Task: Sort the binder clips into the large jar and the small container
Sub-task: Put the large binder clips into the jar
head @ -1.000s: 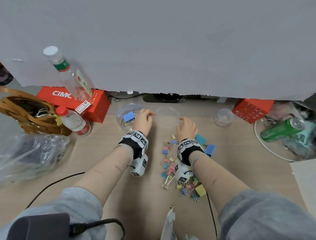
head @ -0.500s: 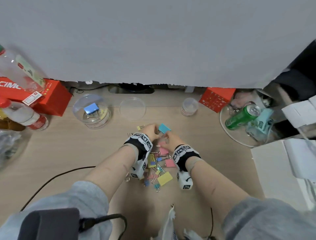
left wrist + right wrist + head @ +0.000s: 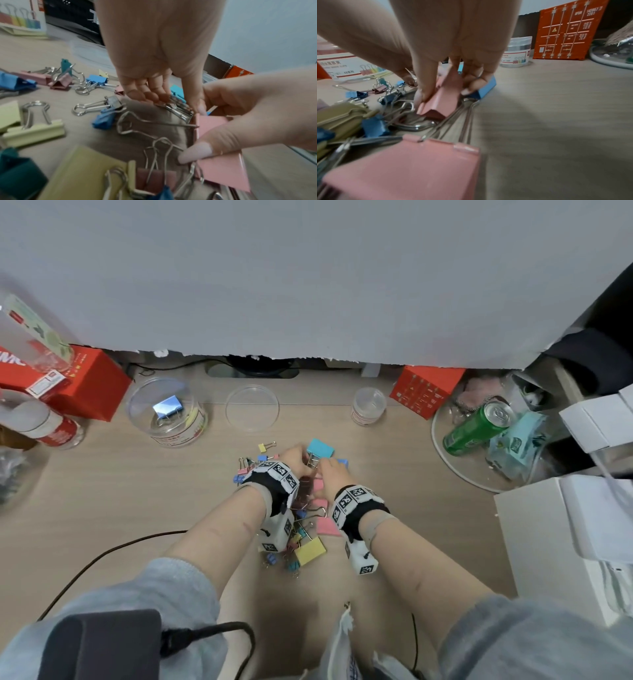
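A pile of coloured binder clips (image 3: 301, 529) lies mid-table. My left hand (image 3: 297, 462) pinches the silver wire handles (image 3: 178, 109) of a large teal clip (image 3: 320, 448) at the pile's far edge. My right hand (image 3: 330, 472), right beside it, pinches a large pink clip (image 3: 443, 98) between thumb and fingers; in the left wrist view the pink clip (image 3: 211, 121) sits under that thumb. The large clear jar (image 3: 168, 412) stands far left with a blue clip (image 3: 168, 408) inside. The small clear container (image 3: 368, 406) stands far right of the pile.
A clear lid (image 3: 252, 408) lies between jar and container. Red boxes (image 3: 85, 381) and water bottles (image 3: 48, 426) crowd the left. A green can (image 3: 479, 426) lies in a clear tray at right, near white boxes (image 3: 565, 525). A black cable (image 3: 102, 556) crosses the near-left table.
Both hands came back from the jar and lid to the pile. The left hand took the teal clip's handles and the right hand closed on a pink clip. The view shifted right.
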Motion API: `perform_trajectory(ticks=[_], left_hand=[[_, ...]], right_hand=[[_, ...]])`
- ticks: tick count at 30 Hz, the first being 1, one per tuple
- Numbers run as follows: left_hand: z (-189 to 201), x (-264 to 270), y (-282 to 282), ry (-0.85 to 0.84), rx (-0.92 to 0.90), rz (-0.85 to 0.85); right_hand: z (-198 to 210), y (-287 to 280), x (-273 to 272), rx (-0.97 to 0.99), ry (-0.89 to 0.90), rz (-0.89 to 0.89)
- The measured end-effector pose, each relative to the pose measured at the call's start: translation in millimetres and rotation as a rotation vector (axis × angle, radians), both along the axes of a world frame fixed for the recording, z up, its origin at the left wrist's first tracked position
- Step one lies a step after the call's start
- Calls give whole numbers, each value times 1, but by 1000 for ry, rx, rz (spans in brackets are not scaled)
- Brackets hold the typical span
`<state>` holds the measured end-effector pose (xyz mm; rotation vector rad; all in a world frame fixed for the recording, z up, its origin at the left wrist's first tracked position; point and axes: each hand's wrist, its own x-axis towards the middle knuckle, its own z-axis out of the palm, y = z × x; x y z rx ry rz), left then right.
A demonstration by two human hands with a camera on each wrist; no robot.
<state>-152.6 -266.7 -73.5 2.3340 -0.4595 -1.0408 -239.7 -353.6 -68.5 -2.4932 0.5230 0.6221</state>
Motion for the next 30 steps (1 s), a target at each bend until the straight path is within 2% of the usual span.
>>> perform_trajectory(ticks=[3, 7, 9, 11, 15, 24, 30], left_hand=[[-1, -1, 4, 55, -50, 49], [5, -4, 11, 93, -124, 121], [12, -3, 17, 108, -180, 200], [19, -1, 24, 108, -207, 251], [29, 6, 38, 19, -220, 295], [61, 39, 75, -167, -203, 311], [71, 83, 134, -223, -260, 553]], right_hand=[[7, -4, -2, 40, -24, -35], [13, -5, 1, 188, 49, -102], [17, -3, 1, 242, -36, -271], [25, -3, 1, 245, -81, -250], [32, -5, 3, 421, -177, -310], [53, 28, 44, 418, -429, -515], [71, 88, 101, 621, -483, -674]])
